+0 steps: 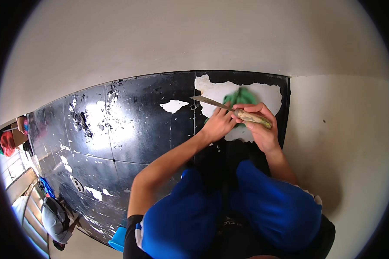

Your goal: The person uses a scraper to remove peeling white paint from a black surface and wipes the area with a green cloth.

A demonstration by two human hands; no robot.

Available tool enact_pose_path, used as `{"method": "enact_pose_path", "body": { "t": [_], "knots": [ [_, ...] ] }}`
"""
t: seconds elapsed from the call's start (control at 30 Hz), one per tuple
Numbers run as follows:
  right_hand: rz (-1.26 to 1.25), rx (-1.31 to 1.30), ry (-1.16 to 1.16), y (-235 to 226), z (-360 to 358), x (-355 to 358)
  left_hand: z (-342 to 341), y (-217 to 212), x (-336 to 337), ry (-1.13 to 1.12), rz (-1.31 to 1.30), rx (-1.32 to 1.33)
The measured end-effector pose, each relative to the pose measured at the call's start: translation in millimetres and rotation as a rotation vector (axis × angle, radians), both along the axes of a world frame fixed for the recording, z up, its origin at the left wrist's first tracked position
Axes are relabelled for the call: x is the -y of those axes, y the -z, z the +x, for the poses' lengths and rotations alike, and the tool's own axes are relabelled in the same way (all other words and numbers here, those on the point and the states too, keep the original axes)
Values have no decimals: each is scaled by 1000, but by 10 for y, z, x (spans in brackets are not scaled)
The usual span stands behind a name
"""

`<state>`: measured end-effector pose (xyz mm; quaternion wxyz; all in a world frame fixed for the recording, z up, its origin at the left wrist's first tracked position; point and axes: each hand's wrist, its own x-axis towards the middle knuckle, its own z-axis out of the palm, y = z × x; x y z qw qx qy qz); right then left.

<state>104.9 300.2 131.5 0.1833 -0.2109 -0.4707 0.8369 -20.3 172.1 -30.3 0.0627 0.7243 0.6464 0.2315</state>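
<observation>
My right hand (263, 129) grips the worn wooden handle of a scraper (206, 100), its narrow metal blade angled up to the left over my other hand. The fingers of my left hand (220, 124) are on a crumpled green cloth (246, 97), which is smeared by motion; part of their grip is hidden beneath the blade and my right fingers. Both hands are over a pale, ragged-edged patch (268, 93) where the black surface layer has come off, close to the corner.
Seamed black flooring (138, 172) stretches left, with scattered flakes (80, 121) and smaller bare patches. Walls (341, 142) border it on the right and far side. A blue container (118, 239) stands at lower left. Beyond it, another person (55, 218) is near a metal railing.
</observation>
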Motion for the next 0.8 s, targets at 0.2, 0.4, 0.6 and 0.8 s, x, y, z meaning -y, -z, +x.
{"method": "enact_pose_path", "body": {
  "t": [0.2,0.4,0.6,0.8],
  "knots": [
    [128,39,-65,-38,-20,67,-287,79,-915,-380,136,22],
    [76,60,-73,50,-42,158,-1309,8,111,-756,214,-17],
    [85,40,-128,90,-132,210,-2379,-238,1710,-1310,-43,-39],
    [191,110,-52,73,5,45,-1559,-796,968,-1157,164,193]
  ]
}}
